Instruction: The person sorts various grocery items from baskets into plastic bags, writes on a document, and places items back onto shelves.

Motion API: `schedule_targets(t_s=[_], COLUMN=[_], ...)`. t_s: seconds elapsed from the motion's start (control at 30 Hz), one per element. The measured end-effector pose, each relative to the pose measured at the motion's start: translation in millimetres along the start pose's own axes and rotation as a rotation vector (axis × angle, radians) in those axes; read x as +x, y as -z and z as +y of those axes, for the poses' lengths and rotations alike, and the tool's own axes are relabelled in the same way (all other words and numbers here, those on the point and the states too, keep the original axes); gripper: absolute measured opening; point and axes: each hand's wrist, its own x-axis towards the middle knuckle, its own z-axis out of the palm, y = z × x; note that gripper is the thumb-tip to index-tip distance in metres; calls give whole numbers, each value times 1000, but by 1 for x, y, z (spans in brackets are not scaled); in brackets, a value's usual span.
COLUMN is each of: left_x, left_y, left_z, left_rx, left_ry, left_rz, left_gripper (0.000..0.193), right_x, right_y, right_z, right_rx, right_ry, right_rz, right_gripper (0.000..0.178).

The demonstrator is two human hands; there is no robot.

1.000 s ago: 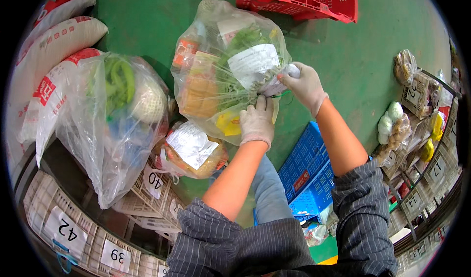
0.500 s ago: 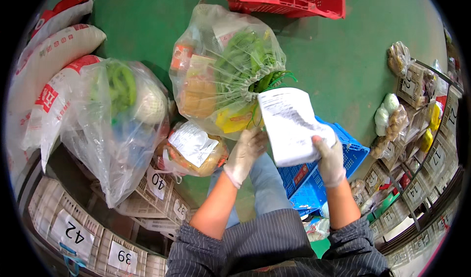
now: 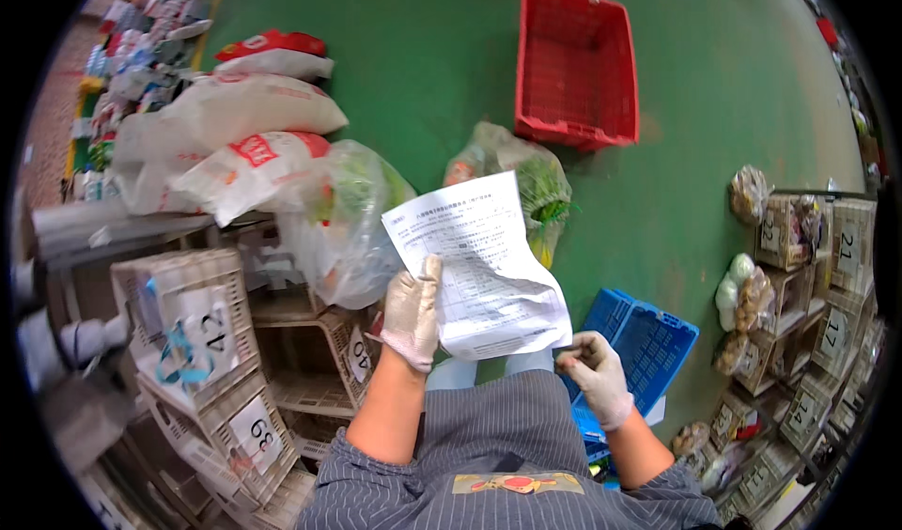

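A printed paper sheet, slightly creased, is held out in front of me. My left hand, in a pale glove, grips its left edge with the thumb on top. My right hand, gloved too, is beside the sheet's lower right corner. Its fingers are curled in, and I cannot make out what is in them. Beyond the sheet stands a clear plastic bag of green vegetables, partly covered by the paper. Another clear bag with produce lies to the left.
A red crate stands on the green floor ahead. Blue crates are close by my right side. White sacks are piled at left. Numbered crate racks line the left, with more numbered crates on the right, bagged produce beside them.
The view has shifted back. The sheet has moved from my right hand to my left and is spread flatter. My left hand has left the vegetable bag; my right has dropped below the sheet's corner.
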Motion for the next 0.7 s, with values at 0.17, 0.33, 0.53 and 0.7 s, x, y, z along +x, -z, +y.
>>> schedule_targets(t_s=[0.17, 0.33, 0.53, 0.7], left_x=[-108, -201, -305, -377], left_y=[17, 31, 71, 70], left_z=[105, 156, 179, 172], left_rx=[-83, -158, -19, -24], left_ry=[-189, -329, -619, -684], left_rz=[-139, -136, -32, 165], left_gripper=[19, 21, 19, 19], right_x=[-139, -186, -218, -233], right_y=[-29, -72, -139, -170], right_z=[-35, 21, -17, -22], right_rx=[-347, -908, -1109, -1245], right_ry=[-331, -218, -79, -208], right_rz=[-734, -1058, -1307, -1286], right_gripper=[26, 42, 49, 35])
